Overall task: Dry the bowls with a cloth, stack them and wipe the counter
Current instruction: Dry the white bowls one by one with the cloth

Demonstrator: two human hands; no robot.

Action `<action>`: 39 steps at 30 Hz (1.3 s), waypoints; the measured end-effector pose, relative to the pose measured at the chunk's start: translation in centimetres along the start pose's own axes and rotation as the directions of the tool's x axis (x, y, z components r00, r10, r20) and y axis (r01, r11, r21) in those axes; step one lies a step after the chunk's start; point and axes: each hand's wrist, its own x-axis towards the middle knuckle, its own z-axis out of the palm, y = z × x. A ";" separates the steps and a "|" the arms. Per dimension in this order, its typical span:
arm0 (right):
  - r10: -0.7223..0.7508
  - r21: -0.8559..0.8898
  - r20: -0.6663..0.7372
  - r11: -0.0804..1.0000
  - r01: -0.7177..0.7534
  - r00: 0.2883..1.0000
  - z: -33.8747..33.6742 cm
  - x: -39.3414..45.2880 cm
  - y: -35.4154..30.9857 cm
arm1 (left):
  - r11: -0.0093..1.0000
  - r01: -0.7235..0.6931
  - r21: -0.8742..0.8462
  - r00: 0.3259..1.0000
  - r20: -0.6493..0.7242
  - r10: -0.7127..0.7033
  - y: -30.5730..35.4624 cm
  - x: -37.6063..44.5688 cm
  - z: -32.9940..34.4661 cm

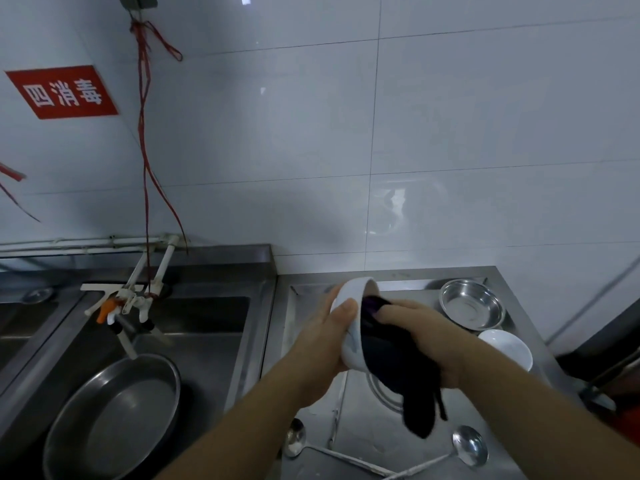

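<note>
My left hand (329,336) grips a white bowl (351,303) by its outer wall, tipped on its side with the opening facing right, above the steel counter (311,358). My right hand (420,336) holds a dark cloth (398,368) bunched against the bowl's inside; the cloth's tail hangs down below the hands. A steel bowl (471,304) stands upright at the back right of the counter. Just in front of the steel bowl sits another white bowl (506,348), also upright.
Two steel ladles (469,445) (295,441) lie on the counter near its front edge. To the left is a sink (194,327) with a large steel basin (114,410) and a tap (128,306). A tiled wall rises behind. Dark objects stand at the far right.
</note>
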 end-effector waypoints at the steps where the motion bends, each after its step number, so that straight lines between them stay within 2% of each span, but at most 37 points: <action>1: -0.025 0.180 -0.027 0.983 0.029 0.999 0.1 0.0 0.4 | 0.999 0.005 -0.045 1.000 -0.005 -0.005 0.1 0.1 0.3; 2: -0.070 0.287 -0.058 0.954 0.084 0.996 0.5 0.2 0.8 | 0.997 0.017 -0.081 0.999 -0.026 -0.019 0.3 0.2 0.7; 3: -0.138 0.295 -0.108 0.941 0.165 0.984 0.9 0.4 1.2 | 0.994 0.032 -0.107 0.997 -0.062 -0.039 0.5 0.3 1.1; 4: -0.235 0.190 -0.183 0.944 0.269 0.955 1.2 0.8 1.6 | 0.992 0.044 -0.117 0.993 -0.102 -0.056 0.6 0.6 1.5; 5: -0.371 -0.031 -0.249 0.926 0.375 0.895 1.3 1.0 1.8 | 0.992 0.052 -0.114 0.989 -0.130 -0.067 0.5 0.7 1.7; 6: -0.534 -0.315 -0.260 0.834 0.452 0.804 1.1 1.2 2.0 | 0.992 0.055 -0.111 0.988 -0.140 -0.070 0.2 0.8 1.8; 7: -0.671 -0.571 -0.188 0.669 0.475 0.718 0.8 1.3 2.1 | 0.993 0.052 -0.108 0.988 -0.141 -0.067 0.0 0.9 1.9; 8: -0.740 -0.759 -0.066 0.473 0.448 0.669 0.2 1.4 2.3 | 0.993 0.043 -0.105 0.988 -0.141 -0.058 -0.2 1.0 2.0; 9: -0.745 -0.858 0.040 0.316 0.405 0.666 -0.2 1.5 2.4 | 0.995 0.028 -0.100 0.988 -0.147 -0.042 -0.2 1.0 2.0; 10: -0.710 -0.898 0.098 0.238 0.369 0.697 -0.5 1.4 2.2 | 0.996 0.007 -0.089 0.988 -0.152 -0.021 -0.2 1.0 1.9; 11: -0.664 -0.906 0.092 0.254 0.339 0.742 -0.4 1.2 1.6 | 0.998 -0.019 -0.068 0.988 -0.154 0.008 -0.1 1.1 1.6; 14: -0.453 -0.770 -0.037 0.581 0.264 0.891 0.0 0.8 -0.5 | 0.987 -0.132 0.091 0.984 -0.111 0.142 0.7 1.6 0.9; 16: -0.288 -0.622 -0.059 0.759 0.190 0.956 0.2 0.7 -1.4 | 0.945 -0.197 0.260 0.973 -0.063 0.220 1.3 1.7 0.6; 18: -0.162 -0.372 -0.068 0.920 0.126 0.984 0.2 0.4 -1.6 | 0.892 -0.216 0.396 0.970 -0.017 0.242 1.6 1.6 0.1; 20: -0.055 -0.045 -0.088 0.998 0.051 0.995 0.2 -0.3 -1.4 | 0.849 -0.214 0.483 0.973 0.029 0.229 1.5 1.4 -0.5; 22: 0.035 0.245 -0.118 0.970 -0.005 0.992 0.3 -0.5 -1.1 | 0.834 -0.209 0.511 0.975 0.047 0.216 1.3 1.2 -1.1; 25: 0.073 0.441 -0.119 0.897 -0.013 0.990 0.8 -0.2 -0.6 | 0.785 -0.221 0.579 0.971 0.054 0.234 1.3 0.9 -1.4; 27: 0.079 0.484 -0.106 0.875 -0.018 0.991 1.1 0.0 -0.5 | 0.736 -0.230 0.637 0.970 0.088 0.227 1.2 1.0 -1.6; 31: 0.075 0.441 -0.103 0.897 -0.022 0.992 1.2 -0.2 -0.5 | 0.621 -0.249 0.743 0.966 0.145 0.215 1.2 1.0 -2.2; 33: 0.044 0.477 -0.097 0.879 0.008 0.994 0.9 -0.3 -0.2 | 0.606 -0.252 0.754 0.963 0.131 0.238 1.3 1.0 -2.3; 34: 0.026 0.501 -0.092 0.865 0.024 0.995 0.8 -0.4 -0.1 | 0.639 -0.241 0.731 0.961 0.088 0.261 1.2 1.0 -2.3; 35: 0.007 0.525 -0.096 0.850 0.044 0.995 0.8 -0.4 0.0 | 0.723 -0.203 0.661 0.963 0.001 0.269 1.1 1.0 -2.2; 36: -0.011 0.549 -0.105 0.833 0.067 0.994 0.7 -0.4 0.1 | 0.844 -0.130 0.521 0.967 -0.122 0.224 0.9 1.0 -2.0; 37: -0.025 0.572 -0.120 0.816 0.089 0.992 0.7 -0.3 0.3 | 0.940 -0.033 0.339 0.967 -0.227 0.115 0.6 0.9 -1.9; 38: -0.033 0.589 -0.137 0.801 0.109 0.990 0.6 -0.1 0.4 | 0.985 0.064 0.159 0.963 -0.268 -0.020 0.3 0.9 -1.9; 39: -0.042 0.599 -0.150 0.791 0.125 0.988 0.6 0.0 0.5 | 0.989 0.149 0.003 0.959 -0.244 -0.143 0.0 0.8 -1.9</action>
